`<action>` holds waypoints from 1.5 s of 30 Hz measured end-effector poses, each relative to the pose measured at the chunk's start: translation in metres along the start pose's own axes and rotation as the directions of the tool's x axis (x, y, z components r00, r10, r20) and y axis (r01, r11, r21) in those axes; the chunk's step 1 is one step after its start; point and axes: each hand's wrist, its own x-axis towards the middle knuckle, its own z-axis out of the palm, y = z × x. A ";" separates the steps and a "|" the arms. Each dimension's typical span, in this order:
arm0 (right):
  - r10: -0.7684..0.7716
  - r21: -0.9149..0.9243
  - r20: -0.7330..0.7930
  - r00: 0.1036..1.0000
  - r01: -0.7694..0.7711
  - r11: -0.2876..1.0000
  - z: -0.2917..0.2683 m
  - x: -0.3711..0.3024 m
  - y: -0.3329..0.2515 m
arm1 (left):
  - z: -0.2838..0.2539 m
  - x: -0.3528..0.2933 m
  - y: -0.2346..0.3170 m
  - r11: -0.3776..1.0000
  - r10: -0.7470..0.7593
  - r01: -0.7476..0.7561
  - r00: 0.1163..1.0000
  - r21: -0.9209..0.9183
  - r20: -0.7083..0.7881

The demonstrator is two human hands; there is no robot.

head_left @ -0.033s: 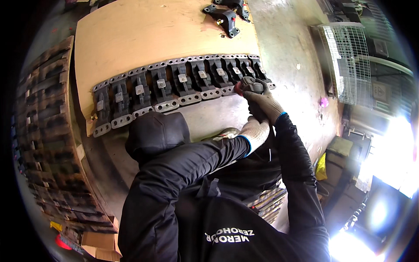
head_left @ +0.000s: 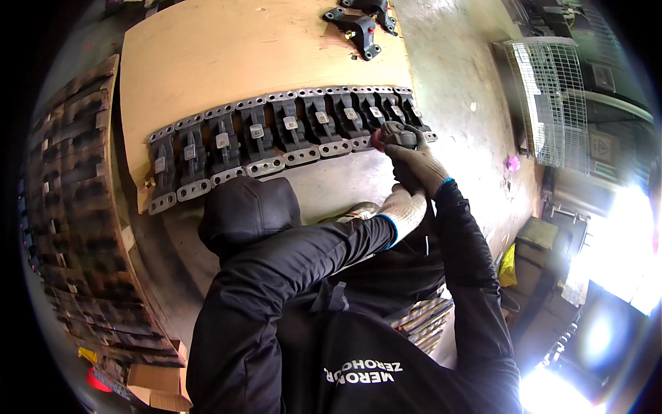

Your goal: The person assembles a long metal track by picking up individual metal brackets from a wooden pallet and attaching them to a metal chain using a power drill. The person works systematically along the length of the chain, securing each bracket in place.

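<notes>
My right hand (head_left: 423, 164), in a white work glove, is wrapped around the head end of a dark angle grinder (head_left: 400, 138) with a reddish disc at its front left. Behind it, my left hand (head_left: 407, 205), gloved too, is closed on the grinder's rear body; its fingers are partly hidden. The disc is at the near flange of a black metal bracket (head_left: 378, 116) toward the right end of a long row; whether it touches cannot be told. Several like brackets (head_left: 256, 132) stand side by side, each with holed flanges at both ends and a pale square on top.
A brown cardboard sheet (head_left: 227, 55) lies under the row. More black brackets (head_left: 355, 34) rest on its far right corner. Stacked wooden boards (head_left: 83, 228) line the left side. A wire mesh basket (head_left: 552, 103) stands at right. My knee (head_left: 249, 210) rises close to the row.
</notes>
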 end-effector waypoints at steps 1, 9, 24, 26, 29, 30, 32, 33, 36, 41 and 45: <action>-0.007 0.010 0.019 1.000 0.007 1.000 0.003 -0.001 -0.001 | 0.002 0.003 -0.004 1.000 0.000 0.000 1.000 0.010 -0.020; -0.124 -0.016 0.144 0.982 0.127 0.992 0.022 -0.013 -0.009 | -0.017 -0.040 -0.005 0.991 0.019 -0.030 0.996 -0.133 -0.082; -0.194 -0.078 0.118 0.974 0.204 0.976 0.069 -0.051 -0.013 | -0.037 -0.050 -0.059 0.963 0.092 -0.125 0.985 -0.238 -0.147; -0.170 -0.119 0.099 0.980 0.181 0.976 0.069 -0.056 -0.022 | -0.027 -0.026 -0.064 0.964 0.085 -0.120 0.985 -0.237 -0.153; -0.142 -0.191 0.144 0.979 0.168 0.967 0.060 -0.044 -0.023 | -0.012 -0.020 -0.065 0.952 0.111 -0.145 0.984 -0.269 -0.137; -0.125 -0.192 0.137 0.983 0.150 0.970 0.061 -0.044 -0.026 | -0.012 -0.030 -0.059 0.949 0.107 -0.149 0.981 -0.278 -0.161; -0.089 -0.192 0.136 0.987 0.115 0.975 0.067 -0.046 -0.026 | -0.026 -0.057 -0.041 0.983 -0.005 -0.023 0.988 -0.183 -0.151; -0.068 -0.182 0.149 0.986 0.095 0.979 0.069 -0.047 -0.029 | -0.028 -0.060 -0.042 0.979 0.009 -0.038 0.989 -0.200 -0.148; -0.087 -0.199 0.154 0.984 0.118 0.973 0.074 -0.042 -0.032 | -0.034 -0.059 -0.042 0.980 0.027 -0.058 0.987 -0.193 -0.158; -0.097 -0.226 0.175 0.980 0.135 0.965 0.080 -0.033 -0.041 | -0.040 -0.047 -0.042 0.973 0.010 -0.047 0.986 -0.224 -0.164; -0.077 -0.261 0.199 0.977 0.128 0.957 0.082 -0.029 -0.036 | -0.038 -0.047 -0.044 0.976 -0.002 -0.030 0.989 -0.217 -0.148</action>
